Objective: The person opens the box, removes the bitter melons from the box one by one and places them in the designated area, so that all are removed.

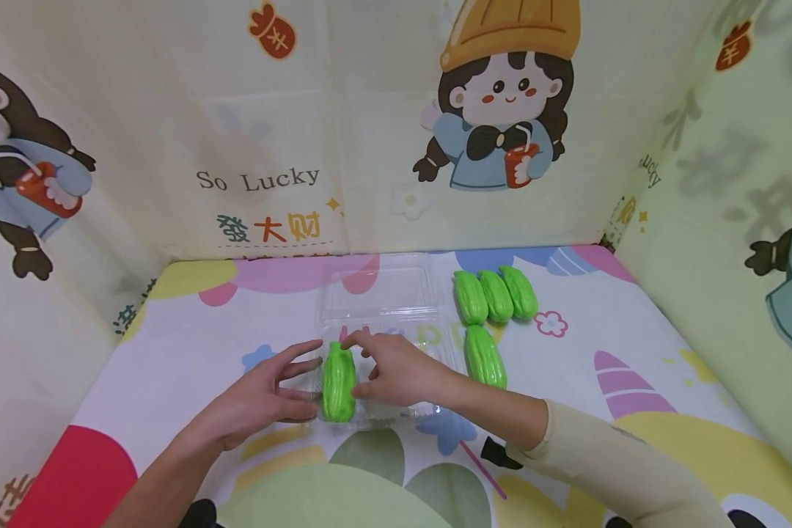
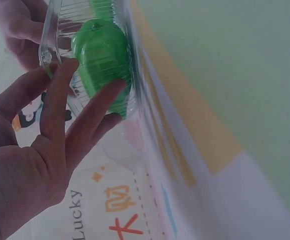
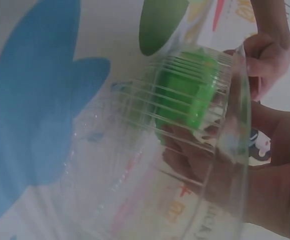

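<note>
A clear plastic clamshell box (image 1: 402, 419) lies on the table with its lid (image 1: 383, 293) folded back. Along the box's left side stands one green ribbed toy vegetable (image 1: 339, 385). My left hand (image 1: 260, 396) spreads its fingers at the outside of the left wall; in the left wrist view, fingertips overlap the ribbed wall (image 2: 65, 25) in front of the green toy (image 2: 102, 55). From the right, my right hand (image 1: 399, 370) reaches into the box, fingertips right at the toy's side. In the right wrist view, its fingers (image 3: 184, 150) show through the clear wall, extended near the toy.
To the right of the box, three similar green toys (image 1: 498, 297) lie side by side in a row, with another green toy (image 1: 485, 357) in front of them. A printed cloth covers the table (image 1: 554, 381), and patterned curtains (image 1: 369, 147) rise behind and at both sides.
</note>
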